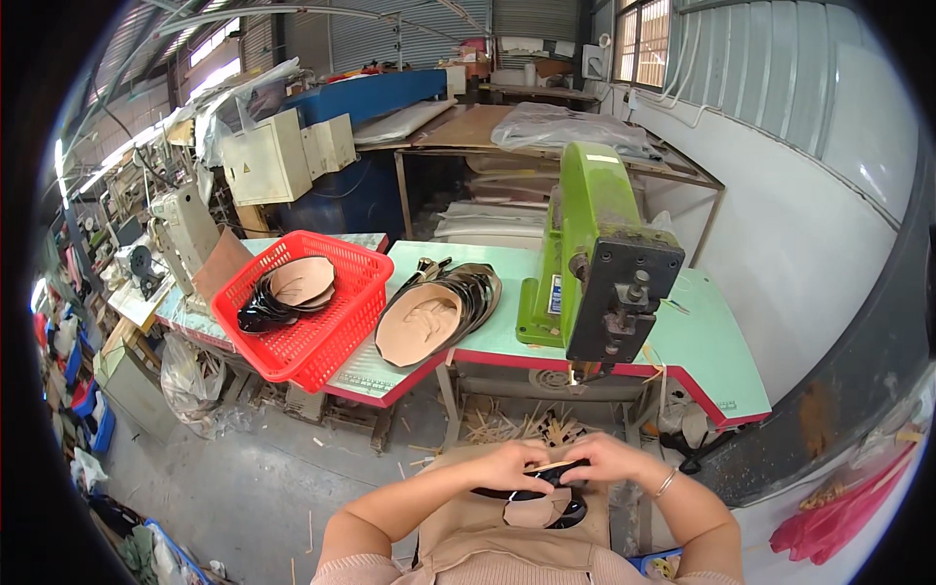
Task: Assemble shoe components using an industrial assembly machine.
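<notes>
Over my lap, my left hand (509, 466) and my right hand (603, 458) are closed on opposite ends of a glossy black shoe upper (556, 472). A pale edge shows along its top. Just below it, on my apron, lies a beige lining piece (531, 511) with glossy black around it; whether it belongs to the held upper I cannot tell. A bracelet (666, 482) circles my right wrist. On the table ahead is a pile of black uppers with beige linings (421, 322). More black and beige uppers (300, 283) sit in a red plastic basket (343, 343).
A green press machine (597, 200) with a black head stands on the pale green table (717, 336), close in front of my right hand. Thin offcut strips (522, 427) litter the floor below. Sewing machines (185, 229) line the left; a pink cloth (843, 512) hangs at right.
</notes>
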Tool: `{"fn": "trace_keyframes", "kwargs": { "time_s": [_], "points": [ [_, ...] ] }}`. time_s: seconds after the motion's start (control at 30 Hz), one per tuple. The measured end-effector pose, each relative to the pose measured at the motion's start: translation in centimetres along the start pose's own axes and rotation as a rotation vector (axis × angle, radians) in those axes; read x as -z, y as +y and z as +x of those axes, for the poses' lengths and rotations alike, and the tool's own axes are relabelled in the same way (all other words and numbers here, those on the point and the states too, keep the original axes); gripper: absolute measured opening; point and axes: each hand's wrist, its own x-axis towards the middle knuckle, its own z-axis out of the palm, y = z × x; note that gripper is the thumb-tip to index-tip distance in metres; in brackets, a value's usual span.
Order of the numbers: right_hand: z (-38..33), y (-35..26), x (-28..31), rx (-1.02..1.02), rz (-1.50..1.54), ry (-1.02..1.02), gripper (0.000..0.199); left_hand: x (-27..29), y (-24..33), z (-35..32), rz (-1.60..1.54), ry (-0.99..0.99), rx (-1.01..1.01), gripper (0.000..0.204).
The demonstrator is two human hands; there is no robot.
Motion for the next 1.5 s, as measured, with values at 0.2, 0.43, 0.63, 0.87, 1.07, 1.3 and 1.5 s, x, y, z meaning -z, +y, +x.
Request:
{"fn": "trace_keyframes", "kwargs": {
  "time_s": [0.2, 0.43, 0.63, 0.87, 1.07, 1.3, 1.5],
  "points": [
    [1.2, -1.4, 7.2, 0.109, -0.123, 0.168, 0.022, 3.7, 0.7, 1.9, -0.197, 0.144, 0.035, 0.018],
    [1.8, -1.8, 11.6, -0.130, 0.064, 0.182, 0.023, 6.9, 4.7, 4.0, -0.134, 0.318, 0.065, 0.020],
    [1.9, -0.5, 12.3, -0.118, 0.022, 0.192, 0.026, 6.7, 3.9, 5.3, -0.200, 0.341, 0.196, 0.022],
    [2.7, -0.8, 11.7, -0.084, 0.039, 0.228, 0.028, 8.5, 4.1, 4.9, -0.173, 0.329, 0.022, 0.022],
    [3.5, -1.1, 10.3, -0.065, 0.161, 0.336, 0.044, 11.4, 3.2, 5.0, -0.266, 0.092, 0.113, 0.020],
    [4.9, -2.9, 9.9, -0.121, 0.312, 0.364, 0.049, 13.9, 1.8, 4.7, -0.408, -0.098, 0.144, 0.018],
    [5.3, -3.6, 10.1, -0.097, -0.053, 0.420, 0.048, 13.2, 3.3, 5.8, -0.120, -0.065, 0.023, 0.020]
  ]
}}
